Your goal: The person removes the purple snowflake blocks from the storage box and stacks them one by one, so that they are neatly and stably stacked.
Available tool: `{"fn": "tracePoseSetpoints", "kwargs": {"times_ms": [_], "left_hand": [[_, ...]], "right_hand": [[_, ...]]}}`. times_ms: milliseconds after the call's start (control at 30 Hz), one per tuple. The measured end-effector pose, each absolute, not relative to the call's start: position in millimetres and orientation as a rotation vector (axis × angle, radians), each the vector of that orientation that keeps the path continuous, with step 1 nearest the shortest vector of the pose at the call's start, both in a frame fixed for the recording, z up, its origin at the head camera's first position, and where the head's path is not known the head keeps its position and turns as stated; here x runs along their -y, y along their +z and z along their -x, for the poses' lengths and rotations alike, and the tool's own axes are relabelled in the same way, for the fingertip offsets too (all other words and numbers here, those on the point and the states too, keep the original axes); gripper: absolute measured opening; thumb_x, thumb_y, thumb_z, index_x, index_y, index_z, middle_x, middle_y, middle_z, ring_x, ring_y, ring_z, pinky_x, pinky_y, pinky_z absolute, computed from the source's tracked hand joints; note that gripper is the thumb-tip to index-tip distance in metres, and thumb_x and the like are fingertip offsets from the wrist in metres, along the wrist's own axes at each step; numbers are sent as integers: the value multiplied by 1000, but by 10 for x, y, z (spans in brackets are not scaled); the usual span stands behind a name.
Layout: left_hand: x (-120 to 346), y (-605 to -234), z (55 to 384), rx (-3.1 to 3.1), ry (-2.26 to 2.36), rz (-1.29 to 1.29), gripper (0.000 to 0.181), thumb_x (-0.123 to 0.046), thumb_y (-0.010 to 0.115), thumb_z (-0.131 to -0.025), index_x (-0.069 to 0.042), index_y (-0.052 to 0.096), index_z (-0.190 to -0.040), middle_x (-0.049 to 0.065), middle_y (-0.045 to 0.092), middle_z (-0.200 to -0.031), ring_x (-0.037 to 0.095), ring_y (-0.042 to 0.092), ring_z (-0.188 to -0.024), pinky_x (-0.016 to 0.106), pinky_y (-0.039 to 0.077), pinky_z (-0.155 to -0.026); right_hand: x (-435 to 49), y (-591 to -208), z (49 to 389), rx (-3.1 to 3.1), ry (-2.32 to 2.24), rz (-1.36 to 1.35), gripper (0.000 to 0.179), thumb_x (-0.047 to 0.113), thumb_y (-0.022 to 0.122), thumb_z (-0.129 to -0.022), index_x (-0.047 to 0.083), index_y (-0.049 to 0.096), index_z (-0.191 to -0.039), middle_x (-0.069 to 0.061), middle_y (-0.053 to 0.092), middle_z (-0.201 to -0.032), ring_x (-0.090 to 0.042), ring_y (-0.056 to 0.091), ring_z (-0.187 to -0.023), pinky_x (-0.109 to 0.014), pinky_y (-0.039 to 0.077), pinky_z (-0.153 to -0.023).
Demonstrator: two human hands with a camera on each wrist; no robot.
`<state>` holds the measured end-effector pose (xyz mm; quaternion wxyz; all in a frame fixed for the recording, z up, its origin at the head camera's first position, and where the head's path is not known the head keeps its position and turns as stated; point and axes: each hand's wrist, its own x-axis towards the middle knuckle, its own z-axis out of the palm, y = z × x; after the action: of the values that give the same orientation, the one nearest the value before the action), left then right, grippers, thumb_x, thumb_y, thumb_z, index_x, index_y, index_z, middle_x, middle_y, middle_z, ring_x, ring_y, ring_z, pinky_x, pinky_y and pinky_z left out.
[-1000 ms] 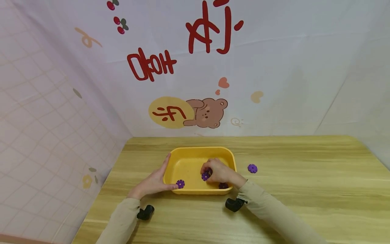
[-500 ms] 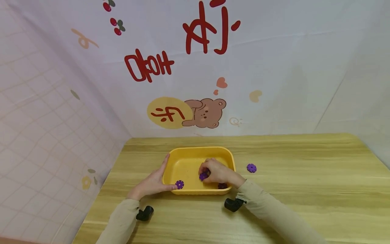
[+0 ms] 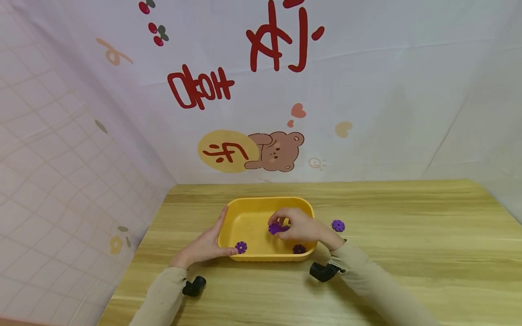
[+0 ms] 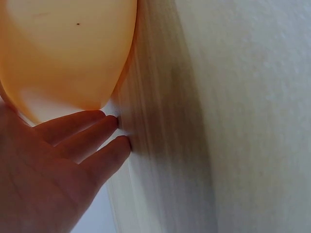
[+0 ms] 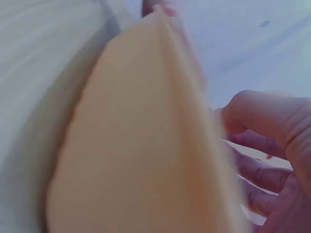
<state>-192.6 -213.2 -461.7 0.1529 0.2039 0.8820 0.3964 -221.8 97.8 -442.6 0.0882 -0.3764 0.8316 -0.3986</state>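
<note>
My right hand (image 3: 299, 224) is over the right half of a yellow tray (image 3: 271, 257). Between thumb and fingers it pinches a purple snowflake disc (image 3: 274, 228); another bit of purple shows beside it, partly hidden by the fingers. The left hand (image 3: 204, 246) holds the tray's left end, thumb over the near-left rim and fingers along the outside. Its fingers (image 4: 109, 153) lie nearly straight against the outer wall in the left wrist view. Inside the tray, one purple disc (image 3: 241, 247) is by the left thumb and another (image 3: 299, 249) is near the right corner. The right wrist view is blurred.
A further purple disc (image 3: 338, 225) lies on the wooden table (image 3: 408, 244), right of the tray. Behind the table hangs a pale printed cloth (image 3: 379, 99). Black devices (image 3: 324, 271) are strapped at both wrists.
My right hand has lifted slightly and shifted a little right with the pinched purple disc. The left hand and the tray stay in place.
</note>
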Motion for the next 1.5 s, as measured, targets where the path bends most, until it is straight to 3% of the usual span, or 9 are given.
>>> {"fn": "tracePoseSetpoints", "kwargs": {"times_ms": [167,367,700,1067,1367,1500], "left_hand": [[2134,-4599,1923,-2537,1141,-584,120,-31,81,-80,-24,-13,-155,26,32,-149,25,56,-109,47,41,-101],[2122,-4603,1915,-2541,1129,-576,121,-33,81,-79,-22,-12,-155,27,34,-147,26,57,-108,47,40,-101],[2122,-4611,1917,-2558,1104,-571,120,-33,81,-79,-25,-13,-155,27,21,-153,38,43,-128,51,32,-106],[2130,-4601,1918,-2542,1108,-537,121,-34,81,-78,-25,-12,-155,27,30,-150,27,56,-110,46,42,-100],[2134,-4603,1922,-2538,1114,-531,121,-34,81,-78,-20,-11,-155,27,33,-148,24,57,-105,46,41,-101],[2132,-4605,1921,-2532,1121,-533,121,-33,81,-79,-25,-12,-155,27,32,-149,24,56,-106,46,41,-101]], "right_hand": [[-1110,-4285,2228,-2462,-1206,1156,27,6,74,-81,5,68,-107,-2,67,-101,-19,59,-91,-44,50,-78],[-1283,-4251,2256,-2460,-1209,1110,27,7,72,-82,5,67,-109,-2,65,-104,-19,57,-92,-43,49,-81],[-1701,-4302,2271,-2459,-1298,1085,29,2,70,-82,5,67,-111,-1,65,-104,-21,58,-92,-43,51,-80],[-2057,-4374,2265,-2506,-1320,1062,30,-2,70,-81,-1,66,-111,-6,67,-104,-23,57,-87,-40,52,-75],[-2274,-4455,2271,-2535,-1287,1063,30,0,72,-82,-3,65,-111,-6,66,-99,-21,59,-85,-35,53,-74],[-2345,-4516,2275,-2536,-1264,1078,30,-1,73,-82,-5,66,-110,-9,67,-100,-22,60,-85,-34,54,-73]]}}
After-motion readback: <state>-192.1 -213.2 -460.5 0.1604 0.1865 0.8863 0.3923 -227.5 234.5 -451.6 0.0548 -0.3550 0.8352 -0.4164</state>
